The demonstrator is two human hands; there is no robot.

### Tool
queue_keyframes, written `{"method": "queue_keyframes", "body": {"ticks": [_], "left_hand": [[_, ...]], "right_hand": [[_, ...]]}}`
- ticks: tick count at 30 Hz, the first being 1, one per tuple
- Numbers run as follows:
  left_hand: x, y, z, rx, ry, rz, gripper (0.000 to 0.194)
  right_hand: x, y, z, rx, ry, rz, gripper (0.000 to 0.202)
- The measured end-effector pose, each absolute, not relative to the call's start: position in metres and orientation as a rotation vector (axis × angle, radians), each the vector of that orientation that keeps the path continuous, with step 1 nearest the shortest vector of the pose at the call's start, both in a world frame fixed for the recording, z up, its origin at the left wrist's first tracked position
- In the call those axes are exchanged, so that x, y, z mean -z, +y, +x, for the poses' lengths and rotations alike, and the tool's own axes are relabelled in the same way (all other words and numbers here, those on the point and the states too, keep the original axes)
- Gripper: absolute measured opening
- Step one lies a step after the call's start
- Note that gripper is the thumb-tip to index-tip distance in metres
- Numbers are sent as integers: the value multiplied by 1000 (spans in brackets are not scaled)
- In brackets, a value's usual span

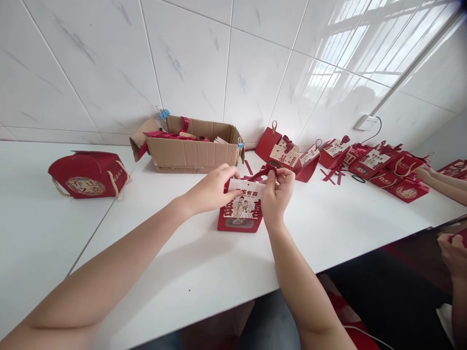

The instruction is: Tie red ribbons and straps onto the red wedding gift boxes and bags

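Note:
A small red gift box (pixel 242 211) with a white printed card front and an oval window stands upright on the table before me. My left hand (pixel 213 188) closes on the box's upper left edge, thumb across the front of the card. At the upper right corner, the fingers of my right hand (pixel 278 192) pinch a dark red ribbon (pixel 268 170) that runs across the top of the box. Where the ribbon passes behind the card is hidden.
Behind the box is an open cardboard carton (pixel 193 155) holding red ribbons. A red box with rope handles (pixel 89 175) stands at left. Several gift boxes (pixel 375 163) and loose ribbon pieces (pixel 332 176) lie at right, near another person's arm (pixel 443 184). A white power socket (pixel 366 123) is by the wall.

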State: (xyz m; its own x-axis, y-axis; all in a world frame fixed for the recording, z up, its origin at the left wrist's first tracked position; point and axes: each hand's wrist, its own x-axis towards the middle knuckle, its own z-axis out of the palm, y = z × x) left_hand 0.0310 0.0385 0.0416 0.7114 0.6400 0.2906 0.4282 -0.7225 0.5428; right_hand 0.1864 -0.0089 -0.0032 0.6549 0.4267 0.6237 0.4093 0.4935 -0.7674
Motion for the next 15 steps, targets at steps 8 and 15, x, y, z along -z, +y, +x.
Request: {"method": "queue_keyframes", "body": {"ticks": [8,15], "left_hand": [[-39,34,36,-671,692,2365,16],[-35,37,38,-665,673,2376,18]], "right_hand": [[4,-7,186,-33,-886,-1103,12],[7,-6,187,-86,-877,-1067,13]]}}
